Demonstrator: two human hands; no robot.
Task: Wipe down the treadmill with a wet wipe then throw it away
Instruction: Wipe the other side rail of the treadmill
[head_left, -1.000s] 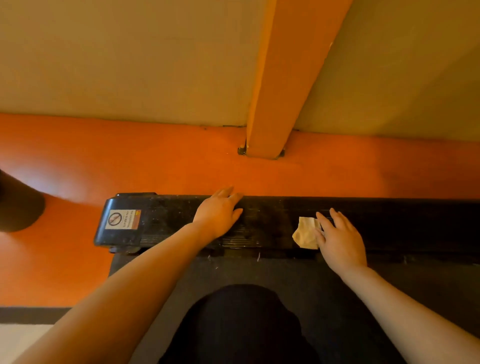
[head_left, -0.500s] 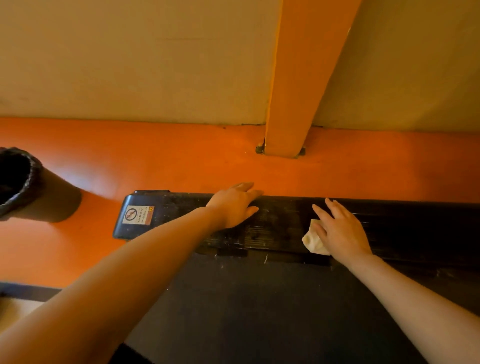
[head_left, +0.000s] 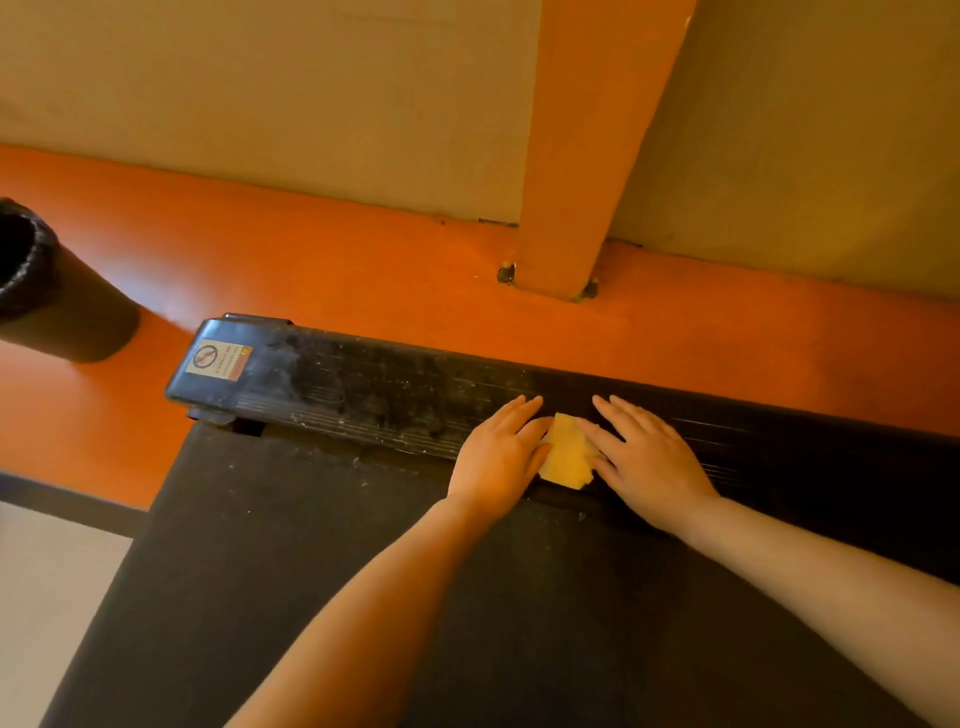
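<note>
A folded yellowish wet wipe (head_left: 566, 453) is pressed onto the dusty black treadmill side rail (head_left: 363, 395) between the flat, straight-fingered left hand (head_left: 501, 454) and right hand (head_left: 649, 454) (its edges hidden beneath them).

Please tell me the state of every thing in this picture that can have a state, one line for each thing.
wet wipe: crumpled, lying on the side rail between the two hands.
left hand: fingers straight, flat on the rail, touching the wipe.
right hand: fingers straight, flat on the rail, touching the wipe.
side rail: dusty with white specks toward its left end.
bin: open at the top, standing on the orange floor.
</note>
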